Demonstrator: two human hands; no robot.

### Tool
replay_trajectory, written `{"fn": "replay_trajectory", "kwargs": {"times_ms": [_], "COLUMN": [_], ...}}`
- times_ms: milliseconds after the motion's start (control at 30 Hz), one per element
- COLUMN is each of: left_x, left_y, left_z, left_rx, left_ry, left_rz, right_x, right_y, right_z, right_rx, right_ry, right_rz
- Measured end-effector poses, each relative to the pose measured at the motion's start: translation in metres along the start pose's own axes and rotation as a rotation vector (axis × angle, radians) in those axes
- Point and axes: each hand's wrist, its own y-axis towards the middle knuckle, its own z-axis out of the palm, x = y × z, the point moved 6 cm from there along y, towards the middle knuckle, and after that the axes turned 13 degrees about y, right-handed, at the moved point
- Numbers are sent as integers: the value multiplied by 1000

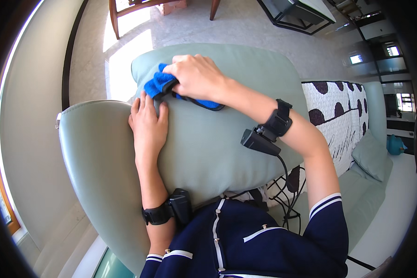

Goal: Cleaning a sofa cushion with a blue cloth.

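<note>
A pale green leather sofa seat cushion spreads before me, beside the curved sofa armrest on its left. Bunched in my right hand is a blue cloth with black edging, pressed on the cushion's upper left part. Part of the cloth is hidden under the palm and wrist. My left hand lies flat with fingers spread, on the cushion's left edge by the armrest. Its fingertips come close to the cloth; whether they touch it I cannot tell.
To the right, a white quilted cover with dark spots lies on the sofa near a small green pillow. Black cables hang by my right side. Wooden furniture legs and a black-framed table stand beyond the cushion.
</note>
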Motion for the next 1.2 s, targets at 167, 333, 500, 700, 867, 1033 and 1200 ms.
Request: {"fn": "replay_trajectory", "kwargs": {"times_ms": [167, 333, 500, 700, 867, 1033, 1200], "left_x": [-7, -4, -5, -7, -6, -8, -9], "left_y": [1, -3, -4, -3, -3, -4, -3], "left_z": [-2, -4, -3, -5, -6, -8, -9], "left_rx": [-84, -21, 3, 21, 7, 23, 35], "left_ry": [50, 19, -4, -13, -35, 1, 2], "left_rz": [-14, -32, -49, -53, -55, -59, -59], "right_x": [-62, -71, -84, -109, -211, -306, -274], "right_y": [39, 70, 59, 40, -12, -116, -60], "right_z": [-5, 10, 8, -11, -57, -94, -88], "right_rx": [-99, -180, 28, 71, 20, -166, -9], "right_ry": [-284, -314, -73, -182, -328, -106, -73], "right_rz": [62, -75, 184, 237, 567, 853, 788]}}
